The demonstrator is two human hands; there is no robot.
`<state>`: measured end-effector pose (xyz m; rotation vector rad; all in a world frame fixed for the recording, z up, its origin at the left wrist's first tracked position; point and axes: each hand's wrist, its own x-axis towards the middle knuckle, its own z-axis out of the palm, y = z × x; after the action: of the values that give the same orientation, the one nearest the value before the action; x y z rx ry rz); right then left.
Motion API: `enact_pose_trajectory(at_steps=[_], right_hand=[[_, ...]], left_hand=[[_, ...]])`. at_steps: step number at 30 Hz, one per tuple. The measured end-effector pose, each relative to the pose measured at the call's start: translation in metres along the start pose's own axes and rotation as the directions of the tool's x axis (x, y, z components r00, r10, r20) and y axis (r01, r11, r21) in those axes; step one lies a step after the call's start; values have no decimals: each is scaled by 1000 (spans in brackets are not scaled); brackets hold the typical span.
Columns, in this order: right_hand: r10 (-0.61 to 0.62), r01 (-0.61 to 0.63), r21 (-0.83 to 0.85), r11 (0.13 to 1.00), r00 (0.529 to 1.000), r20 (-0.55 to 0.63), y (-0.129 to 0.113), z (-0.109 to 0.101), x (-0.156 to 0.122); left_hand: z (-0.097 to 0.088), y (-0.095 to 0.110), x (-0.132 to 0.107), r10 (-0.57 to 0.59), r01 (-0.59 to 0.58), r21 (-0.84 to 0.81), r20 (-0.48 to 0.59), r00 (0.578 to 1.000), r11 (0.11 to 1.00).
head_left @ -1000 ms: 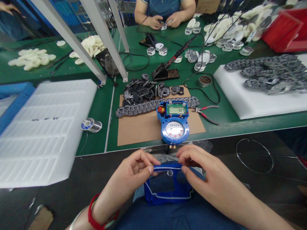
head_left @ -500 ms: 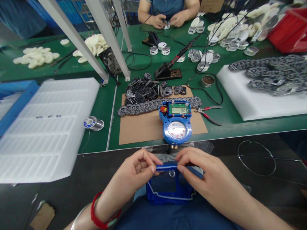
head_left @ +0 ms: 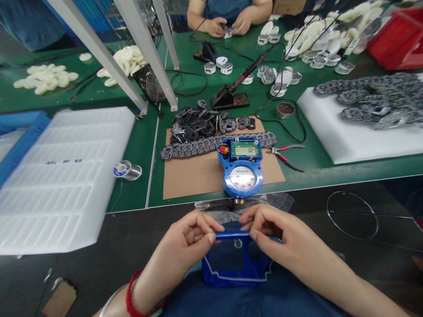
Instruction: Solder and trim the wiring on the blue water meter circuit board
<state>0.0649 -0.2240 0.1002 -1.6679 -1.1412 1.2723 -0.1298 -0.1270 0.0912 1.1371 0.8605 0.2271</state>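
Note:
A blue plastic meter cover (head_left: pixel 233 264) with a clear window rests on my lap, below the table edge. My left hand (head_left: pixel 189 241) pinches its top rim on the left side. My right hand (head_left: pixel 276 237) pinches the same rim on the right. A thin white seal runs along the cover's edge. Just beyond my hands, a blue water meter (head_left: pixel 242 169) with a round dial and a small lit display lies open on a brown cardboard sheet (head_left: pixel 194 176) at the near edge of the green table.
Strips and piles of small circuit boards (head_left: pixel 201 134) lie behind the meter. Pliers (head_left: pixel 284 155) and a soldering iron stand (head_left: pixel 229 100) sit right of centre, a solder spool (head_left: pixel 125 170) left. White foam trays (head_left: pixel 62 176) flank both sides. Another person's hands (head_left: pixel 228 25) work across the table.
Both hands stay pinched on the cover's top rim with only small finger shifts. The view has drifted slightly; the cover sits a little lower on my lap.

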Motion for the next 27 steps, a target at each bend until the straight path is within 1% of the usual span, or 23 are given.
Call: enact_pose_trajectory(at_steps=[3,6,8,10,12,14,16,17,20,21,24,27], right_hand=[[74,-79,123,989,996,49,2,0,0],[101,-116,178,977,991,89,2,0,0],[107,-127,196,972,988,110,1,-2,0],[100,-127,217,968,986,135,-1,-2,0],[84,-118,237,964,985,149,-4,-2,0],[62,-97,252,963,988,145,-5,-1,-1],[30,-68,273,960,990,139,-6,1,-1],[18,-57,286,957,990,137,-5,1,-1],[12,-52,309,950,991,130,-5,0,-1],[15,-55,305,951,991,131,-5,-2,-1],[3,-52,298,953,986,165,-4,-8,0],[-15,-42,323,945,985,171,1,-11,2]], left_hand=[[-1,-1,-1,1,-1,1,13,1000,1000],[-5,3,2,-20,18,27,59,998,999],[-7,10,5,-63,53,93,109,992,994],[-7,20,8,-103,68,213,158,982,975],[-5,32,11,-113,26,377,210,971,926],[-1,43,15,-91,-61,530,255,963,846],[4,50,20,-92,-121,626,297,950,770],[6,53,23,-105,-132,644,316,943,754],[7,54,29,-154,-116,619,365,918,776],[7,53,30,-160,-100,602,363,918,792],[4,47,30,-166,-33,537,318,933,843],[3,43,27,-207,56,453,292,934,890]])
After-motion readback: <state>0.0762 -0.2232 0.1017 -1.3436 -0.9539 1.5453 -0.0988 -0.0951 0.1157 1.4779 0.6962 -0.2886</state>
